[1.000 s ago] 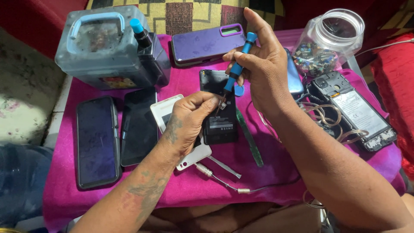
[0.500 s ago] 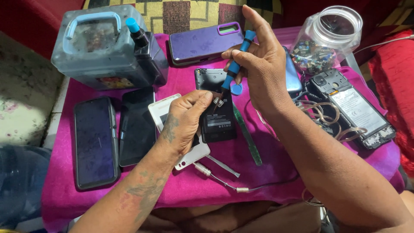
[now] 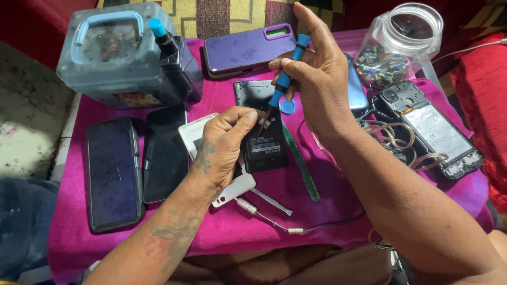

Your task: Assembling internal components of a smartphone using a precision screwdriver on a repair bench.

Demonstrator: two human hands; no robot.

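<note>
Over the last second little has shifted: the right hand keeps the thin blue-handled screwdriver pinched between thumb and fingertips, the index finger stretched up past the cap, and the tool has tilted a shade more upright while its tip stays down on the opened black phone with its back cover off. The left hand has stayed curled over the phone's left edge, thumb and bent fingers pressing it flat against the magenta cloth that covers the desk. Because neither hand has let go or moved off, the screw work on the upper part of the phone appears to be still under way rather than finished; whether a screw has come loose is too small to tell.

A blue teardrop-shaped plastic pick lies just beside the screwdriver's shaft, and a long dark green pry tool lies along the phone's right edge. Under the left wrist a white phone back cover shows, with metal tweezers just below it. To the left lie two dark phones, and behind them a grey-blue plastic box with a clear lid. A purple phone lies at the far edge, a clear plastic jar of small parts stands to the right, and another opened phone lies near it.
</note>
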